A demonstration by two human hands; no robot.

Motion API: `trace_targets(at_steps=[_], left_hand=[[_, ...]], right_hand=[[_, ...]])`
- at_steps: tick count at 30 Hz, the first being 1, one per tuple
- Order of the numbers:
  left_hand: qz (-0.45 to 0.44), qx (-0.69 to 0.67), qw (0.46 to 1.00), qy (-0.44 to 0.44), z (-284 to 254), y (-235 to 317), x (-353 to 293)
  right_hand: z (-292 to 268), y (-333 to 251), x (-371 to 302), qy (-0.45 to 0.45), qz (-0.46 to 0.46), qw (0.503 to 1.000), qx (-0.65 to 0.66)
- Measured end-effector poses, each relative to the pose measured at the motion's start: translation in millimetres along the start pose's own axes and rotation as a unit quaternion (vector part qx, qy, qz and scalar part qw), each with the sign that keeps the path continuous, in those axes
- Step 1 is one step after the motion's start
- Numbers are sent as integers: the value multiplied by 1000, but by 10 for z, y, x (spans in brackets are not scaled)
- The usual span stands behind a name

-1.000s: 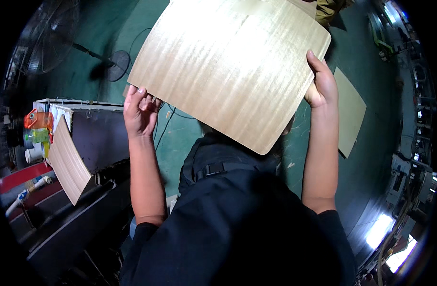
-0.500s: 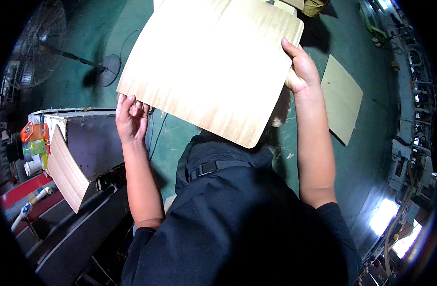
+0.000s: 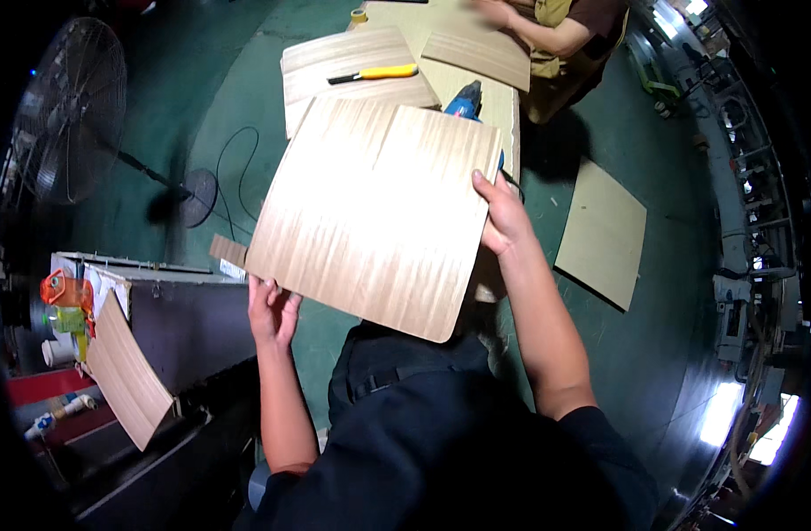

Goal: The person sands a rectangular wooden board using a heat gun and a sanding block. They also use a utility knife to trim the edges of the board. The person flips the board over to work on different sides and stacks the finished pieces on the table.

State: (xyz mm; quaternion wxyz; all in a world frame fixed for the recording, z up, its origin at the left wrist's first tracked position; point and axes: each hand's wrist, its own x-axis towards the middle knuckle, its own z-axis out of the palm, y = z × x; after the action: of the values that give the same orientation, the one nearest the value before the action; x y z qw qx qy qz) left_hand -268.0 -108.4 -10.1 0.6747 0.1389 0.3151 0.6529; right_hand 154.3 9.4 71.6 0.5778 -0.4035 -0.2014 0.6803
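Observation:
My two hands hold up a curved wood-grain panel (image 3: 370, 221) with rounded corners in front of my body. My left hand (image 3: 274, 314) is at its near left corner, fingers curled against the edge and partly hidden beneath. On the right edge, my right hand (image 3: 505, 212) grips with the thumb on top and the fingers underneath. A short wood-grain strip (image 3: 227, 250) shows beyond the panel's left corner; I cannot tell whether it is attached. Just past the panel's far edge lies a blue tool (image 3: 464, 102) with a dark tip, partly covered.
A workbench (image 3: 503, 88) bears another wood-grain panel (image 3: 304, 66) with a yellow utility knife (image 3: 374, 74) on it, and a tape roll (image 3: 359, 16). A co-worker (image 3: 574, 44) stands at its right. A pale panel (image 3: 605, 234) lies right, a fan (image 3: 69, 111) stands left.
The panel now appears lower in view and tilts less toward the light, so its grain shows. The workbench, knife and blue tool have come into sight. Both hands keep their hold.

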Motion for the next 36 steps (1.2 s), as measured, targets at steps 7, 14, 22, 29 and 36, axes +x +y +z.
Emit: trace_targets(at_steps=[7, 14, 22, 29, 36], left_hand=[[-49, -115, 992, -6, -210, -109, -63], [-107, 65, 992, -24, -650, 306, 108], [-20, 167, 986, -24, -128, 308, 453], [-10, 123, 992, -26, 11, 111, 701], [31, 142, 989, 18, -112, -3, 842]], right_hand=[[134, -14, -26, -27, -28, 999, 20], [438, -220, -261, -149, -105, 973, -139], [695, -224, -517, -136, -123, 969, -168], [1000, -366, -644, -133, -134, 962, -196], [1238, -282, -703, -94, -156, 939, -291]])
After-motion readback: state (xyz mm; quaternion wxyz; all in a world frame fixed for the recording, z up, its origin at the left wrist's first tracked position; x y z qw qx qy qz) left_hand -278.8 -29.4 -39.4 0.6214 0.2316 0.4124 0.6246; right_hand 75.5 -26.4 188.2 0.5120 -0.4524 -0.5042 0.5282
